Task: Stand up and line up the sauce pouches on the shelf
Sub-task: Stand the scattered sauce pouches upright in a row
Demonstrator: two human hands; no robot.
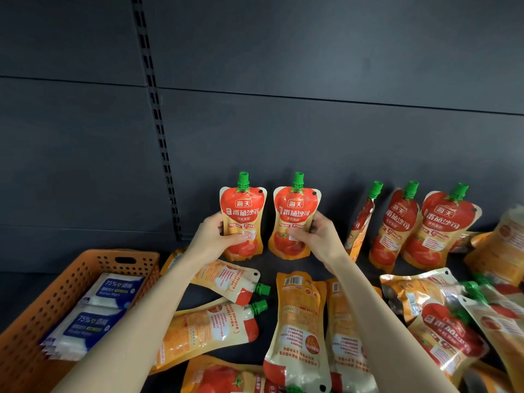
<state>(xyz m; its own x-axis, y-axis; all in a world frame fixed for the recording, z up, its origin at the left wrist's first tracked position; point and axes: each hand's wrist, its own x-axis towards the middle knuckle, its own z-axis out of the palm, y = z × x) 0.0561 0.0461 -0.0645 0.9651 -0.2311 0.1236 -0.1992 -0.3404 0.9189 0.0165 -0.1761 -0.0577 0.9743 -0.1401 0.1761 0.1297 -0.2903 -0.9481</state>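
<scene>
Forearms (141, 321) outstretched, fingers (238, 239) curled: left hand (215, 239) grips left pouch (244, 207), right hand (320, 239) right pouch (295, 208).

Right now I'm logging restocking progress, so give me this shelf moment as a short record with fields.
left hand: grips an upright tomato sauce pouch
right hand: grips a second upright pouch, beside the first
standing: three pouches at the back right, leaning slightly
lying flat: many pouches across the shelf front
other: orange basket at left, holding alcohol wipe packs
</scene>
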